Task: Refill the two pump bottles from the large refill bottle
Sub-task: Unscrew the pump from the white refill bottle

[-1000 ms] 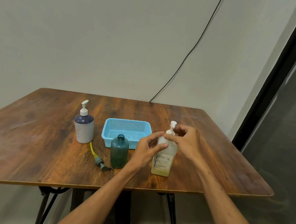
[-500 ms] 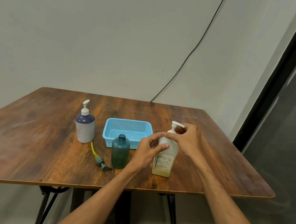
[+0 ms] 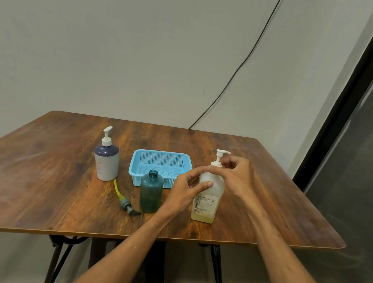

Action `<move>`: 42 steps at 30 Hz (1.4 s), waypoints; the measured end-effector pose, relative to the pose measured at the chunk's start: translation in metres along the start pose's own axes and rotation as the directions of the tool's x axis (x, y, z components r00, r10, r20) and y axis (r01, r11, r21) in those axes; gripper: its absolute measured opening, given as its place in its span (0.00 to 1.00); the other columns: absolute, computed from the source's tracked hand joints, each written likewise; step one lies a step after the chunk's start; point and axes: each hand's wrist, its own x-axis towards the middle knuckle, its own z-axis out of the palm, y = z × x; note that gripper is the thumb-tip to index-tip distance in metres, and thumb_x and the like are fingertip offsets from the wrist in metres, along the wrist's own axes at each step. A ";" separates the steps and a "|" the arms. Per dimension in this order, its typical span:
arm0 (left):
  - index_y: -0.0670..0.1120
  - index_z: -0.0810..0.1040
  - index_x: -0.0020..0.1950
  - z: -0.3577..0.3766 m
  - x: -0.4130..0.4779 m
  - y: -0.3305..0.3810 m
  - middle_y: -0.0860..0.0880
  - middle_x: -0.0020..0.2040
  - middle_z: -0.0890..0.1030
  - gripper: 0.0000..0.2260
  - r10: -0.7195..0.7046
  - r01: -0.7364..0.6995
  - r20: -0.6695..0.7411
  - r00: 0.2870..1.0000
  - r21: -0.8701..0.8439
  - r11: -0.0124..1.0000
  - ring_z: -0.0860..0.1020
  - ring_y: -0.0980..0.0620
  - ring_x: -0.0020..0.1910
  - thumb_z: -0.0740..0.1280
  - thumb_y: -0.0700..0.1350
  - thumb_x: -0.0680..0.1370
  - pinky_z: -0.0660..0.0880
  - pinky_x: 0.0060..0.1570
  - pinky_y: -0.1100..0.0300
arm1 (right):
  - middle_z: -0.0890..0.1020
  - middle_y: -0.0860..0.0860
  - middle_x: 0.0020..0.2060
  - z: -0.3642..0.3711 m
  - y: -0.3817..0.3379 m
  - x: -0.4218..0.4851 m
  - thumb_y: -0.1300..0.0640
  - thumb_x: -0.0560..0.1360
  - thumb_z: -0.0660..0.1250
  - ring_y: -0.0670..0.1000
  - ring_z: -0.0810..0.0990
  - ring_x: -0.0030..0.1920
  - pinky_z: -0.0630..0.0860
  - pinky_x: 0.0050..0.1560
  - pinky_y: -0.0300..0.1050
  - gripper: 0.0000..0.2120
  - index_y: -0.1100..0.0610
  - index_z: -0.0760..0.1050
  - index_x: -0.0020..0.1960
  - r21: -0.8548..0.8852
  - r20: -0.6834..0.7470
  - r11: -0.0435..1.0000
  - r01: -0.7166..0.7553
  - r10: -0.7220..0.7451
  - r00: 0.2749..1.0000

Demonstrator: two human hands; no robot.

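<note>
clear pump bottle: left hand fingers clamped round shoulder; right hand fingers pinching pump.

Middle bottle before basket

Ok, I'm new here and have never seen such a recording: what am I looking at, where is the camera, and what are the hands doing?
There is no machine here: a person works with two bare hands. The camera sits on the person's head and looks forward and down, so the arms reach in from below. On the wooden table stand a clear pump bottle with a little yellowish liquid, an open green bottle without its pump, and a white pump bottle with a dark top. A loose pump with a yellow tube lies beside the green bottle; a blue basket stands behind it. The left hand holds the clear bottle's shoulder; the right hand pinches the collar of its pump, probably to unscrew it.
</note>
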 end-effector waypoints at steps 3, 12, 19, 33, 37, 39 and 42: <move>0.47 0.76 0.68 -0.001 0.002 -0.001 0.55 0.62 0.80 0.20 -0.029 0.029 -0.006 1.000 0.000 1.000 0.78 0.61 0.61 0.73 0.44 0.76 0.78 0.61 0.56 | 0.84 0.49 0.36 -0.009 -0.008 0.003 0.60 0.66 0.79 0.46 0.82 0.38 0.77 0.36 0.39 0.07 0.57 0.84 0.42 0.009 0.011 0.999 0.053 -0.053 0.999; 0.47 0.77 0.68 0.000 0.003 -0.004 0.58 0.61 0.79 0.21 -0.058 0.058 -0.015 0.998 -0.009 0.998 0.77 0.64 0.60 0.73 0.45 0.76 0.79 0.56 0.62 | 0.85 0.56 0.40 -0.033 -0.042 0.003 0.63 0.68 0.77 0.47 0.82 0.40 0.79 0.41 0.42 0.06 0.58 0.84 0.45 0.088 -0.010 0.986 0.142 -0.142 0.990; 0.47 0.77 0.68 0.000 0.002 -0.004 0.58 0.61 0.79 0.20 -0.059 0.059 -0.013 0.998 -0.024 0.998 0.78 0.62 0.60 0.73 0.44 0.76 0.79 0.54 0.63 | 0.85 0.51 0.40 -0.043 -0.058 0.000 0.64 0.69 0.76 0.45 0.83 0.39 0.77 0.39 0.35 0.08 0.58 0.84 0.48 0.101 -0.036 0.972 0.214 -0.211 0.977; 0.46 0.77 0.68 -0.001 0.002 -0.004 0.55 0.62 0.79 0.20 -0.048 0.048 -0.019 0.999 -0.004 0.999 0.78 0.63 0.59 0.72 0.44 0.76 0.79 0.51 0.64 | 0.86 0.53 0.40 -0.067 -0.071 0.002 0.60 0.67 0.75 0.54 0.84 0.42 0.81 0.51 0.62 0.05 0.56 0.84 0.44 0.118 -0.226 0.933 0.340 -0.308 0.924; 0.46 0.76 0.69 -0.001 0.002 -0.005 0.53 0.64 0.78 0.21 -0.048 0.048 -0.019 0.999 -0.003 0.999 0.77 0.58 0.62 0.72 0.44 0.76 0.79 0.53 0.63 | 0.85 0.55 0.41 -0.072 -0.071 0.001 0.60 0.68 0.74 0.59 0.84 0.44 0.81 0.50 0.63 0.04 0.58 0.84 0.43 0.138 -0.283 0.922 0.363 -0.314 0.906; 0.46 0.76 0.69 -0.001 0.001 -0.005 0.54 0.64 0.78 0.21 -0.047 0.047 -0.017 0.999 0.002 0.999 0.77 0.60 0.61 0.72 0.44 0.77 0.79 0.52 0.63 | 0.85 0.55 0.40 -0.071 -0.069 0.000 0.60 0.69 0.73 0.56 0.84 0.42 0.82 0.49 0.61 0.04 0.58 0.84 0.43 0.131 -0.307 0.919 0.371 -0.318 0.897; 0.47 0.76 0.69 0.000 0.001 -0.004 0.59 0.61 0.78 0.20 -0.051 0.051 -0.016 0.999 -0.001 0.999 0.78 0.65 0.58 0.72 0.44 0.77 0.79 0.52 0.63 | 0.85 0.51 0.40 -0.061 -0.054 -0.001 0.60 0.70 0.73 0.51 0.85 0.41 0.84 0.47 0.54 0.04 0.55 0.83 0.44 0.128 -0.340 0.926 0.355 -0.295 0.893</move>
